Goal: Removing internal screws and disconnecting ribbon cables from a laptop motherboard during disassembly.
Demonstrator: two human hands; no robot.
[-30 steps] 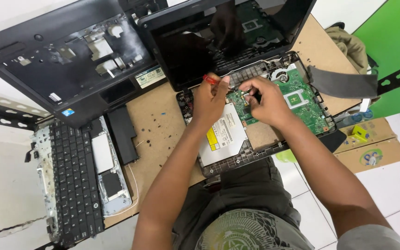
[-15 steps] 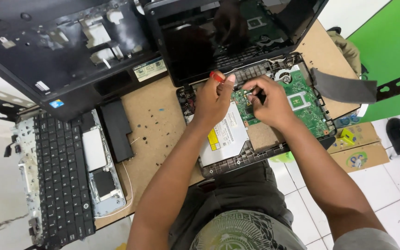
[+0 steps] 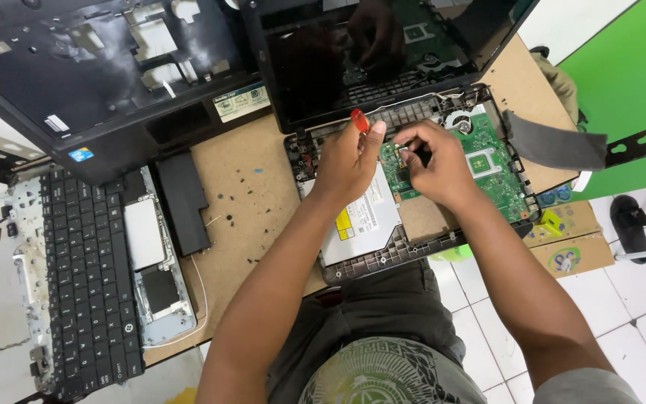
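Observation:
An opened laptop base (image 3: 383,258) lies on the wooden table (image 3: 248,187) in front of me, its dark screen (image 3: 338,60) tilted back. Inside are a green circuit board (image 3: 487,168) and a silver optical drive (image 3: 364,221). My left hand (image 3: 347,161) grips a red-handled screwdriver (image 3: 359,120), held upright over the board's left edge. Close beside it, my right hand (image 3: 434,161) rests on the green board, fingers pinched on a small part that I cannot make out.
A black laptop shell (image 3: 106,75) lies at the upper left. A black keyboard (image 3: 87,277) with a palm-rest panel (image 3: 155,262) sits at the left, a black battery (image 3: 183,202) beside it. A grey strip (image 3: 555,142) and cardboard boxes (image 3: 570,247) sit right; a green panel (image 3: 629,75) stands behind.
Both hands have stayed over the green board with little movement. The view has shifted slightly, so everything sits a bit lower and further right in the frame.

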